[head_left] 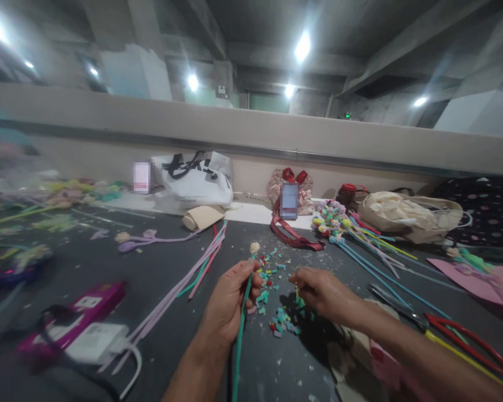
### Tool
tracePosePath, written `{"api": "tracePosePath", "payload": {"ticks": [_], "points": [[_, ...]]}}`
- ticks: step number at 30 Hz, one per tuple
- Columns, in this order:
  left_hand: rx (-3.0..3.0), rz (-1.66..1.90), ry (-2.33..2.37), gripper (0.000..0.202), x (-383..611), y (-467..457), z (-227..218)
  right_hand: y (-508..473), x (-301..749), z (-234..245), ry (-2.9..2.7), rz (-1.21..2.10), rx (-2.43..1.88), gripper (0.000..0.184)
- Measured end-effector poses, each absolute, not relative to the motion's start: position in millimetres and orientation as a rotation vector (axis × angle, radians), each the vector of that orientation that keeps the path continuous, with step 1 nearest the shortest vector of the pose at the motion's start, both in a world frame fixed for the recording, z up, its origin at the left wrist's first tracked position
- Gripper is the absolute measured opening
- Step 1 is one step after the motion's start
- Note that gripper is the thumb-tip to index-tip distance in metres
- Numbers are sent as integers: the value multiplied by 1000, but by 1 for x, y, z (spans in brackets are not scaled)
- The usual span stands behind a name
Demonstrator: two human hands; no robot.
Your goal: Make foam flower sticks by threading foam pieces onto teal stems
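My left hand (230, 298) is closed around a long green stem (240, 340) that carries a small cream bud (255, 247) at its top. The stem runs down past my wrist toward the table's near edge. My right hand (321, 290) is pinched low over a scatter of small coloured foam scraps (276, 318) on the dark table (151, 268). A tiny yellow-green piece (297, 295) shows at its fingertips. The two hands are about a hand's width apart.
Loose pink and green strips (184, 285) lie left of my hand. Scissors with red and yellow handles (452, 335) rest at right, beyond them a bundle of finished flower stems (352, 234). A pink box (79, 312) and white charger (96, 343) sit at lower left. Bags line the back wall.
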State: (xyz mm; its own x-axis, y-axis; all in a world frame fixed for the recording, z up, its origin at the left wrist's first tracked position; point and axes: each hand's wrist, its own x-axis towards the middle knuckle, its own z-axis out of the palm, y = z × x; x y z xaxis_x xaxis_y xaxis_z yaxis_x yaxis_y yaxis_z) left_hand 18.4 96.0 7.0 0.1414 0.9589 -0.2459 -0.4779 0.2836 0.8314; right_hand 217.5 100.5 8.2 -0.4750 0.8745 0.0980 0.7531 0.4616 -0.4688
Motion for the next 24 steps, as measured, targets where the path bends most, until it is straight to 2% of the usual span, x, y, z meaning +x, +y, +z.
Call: {"api": "tracePosePath", "payload": {"ticks": [8,16,24], "points": [[700,1070,844,15,24,96,2,98,209,7,-1811,1127,-1329,10],[628,1076,898,14,30,97,-4,112,179,11,-1247,1348,-1192,19],[592,1146,894,14,30,100,-7,117,148,6,-1060,1505,-1081,29]]}}
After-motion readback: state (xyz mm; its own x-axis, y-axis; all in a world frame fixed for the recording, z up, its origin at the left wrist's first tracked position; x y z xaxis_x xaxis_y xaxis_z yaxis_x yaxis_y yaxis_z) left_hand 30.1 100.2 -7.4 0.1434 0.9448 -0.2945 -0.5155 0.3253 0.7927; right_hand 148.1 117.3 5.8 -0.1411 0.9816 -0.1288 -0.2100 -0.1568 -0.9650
